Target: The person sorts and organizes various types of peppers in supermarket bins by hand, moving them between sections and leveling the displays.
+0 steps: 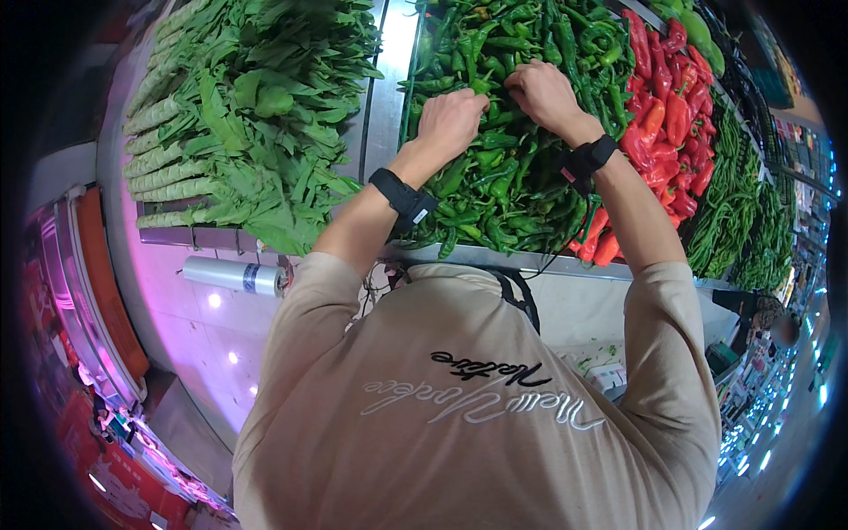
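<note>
Both my hands are over a heap of green chili peppers (499, 168) on the market stand. My left hand (454, 118) is closed with its fingers curled toward the right, over the left part of the heap. Anything in those fingers is hidden. Slightly farther away, my right hand (542, 92) bends inward with its fingertips pinched together at the peppers. I cannot make out what it holds, if anything. A gap with loose green peppers in it separates the two hands. Each wrist wears a black strap.
Left of a metal divider (378, 97) lie leafy stem greens (256, 115). Red peppers (676, 115) border the chilies on the right, with long green beans (729, 194) beyond. A roll of plastic bags (221, 276) hangs below the greens. A dark cable (565, 252) dangles by my right forearm.
</note>
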`<state>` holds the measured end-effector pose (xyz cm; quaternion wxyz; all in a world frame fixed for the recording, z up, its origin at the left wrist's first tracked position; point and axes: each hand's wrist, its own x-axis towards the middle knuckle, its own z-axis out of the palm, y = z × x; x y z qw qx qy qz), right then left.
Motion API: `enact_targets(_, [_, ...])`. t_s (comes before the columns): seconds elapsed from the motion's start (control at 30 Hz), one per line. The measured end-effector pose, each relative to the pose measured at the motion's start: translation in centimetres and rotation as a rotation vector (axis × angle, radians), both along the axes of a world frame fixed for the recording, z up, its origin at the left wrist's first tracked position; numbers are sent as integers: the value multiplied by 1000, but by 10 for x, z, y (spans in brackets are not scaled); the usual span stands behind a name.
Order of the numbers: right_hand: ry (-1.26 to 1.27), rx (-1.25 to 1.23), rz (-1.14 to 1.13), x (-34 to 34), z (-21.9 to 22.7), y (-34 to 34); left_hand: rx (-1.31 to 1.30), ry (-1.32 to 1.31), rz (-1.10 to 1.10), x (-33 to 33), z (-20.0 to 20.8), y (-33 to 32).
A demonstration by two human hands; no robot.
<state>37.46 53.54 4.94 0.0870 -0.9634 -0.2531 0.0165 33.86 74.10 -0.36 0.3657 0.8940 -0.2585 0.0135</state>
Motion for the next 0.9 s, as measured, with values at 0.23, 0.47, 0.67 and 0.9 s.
enact_targets(0.23, [39, -20, 94, 11, -6, 3, -4, 32, 50, -5, -3, 6])
enact_targets(0.47, [42, -59, 161, 15, -6, 3, -53, 11, 88, -8, -3, 7])
enact_targets(0.67, [38, -74, 161, 15, -7, 5, -69, 16, 103, -10, -2, 5])
enact_targets(0.9, [39, -123, 173, 14, -6, 6, -80, -1, 106, -11, -4, 6])
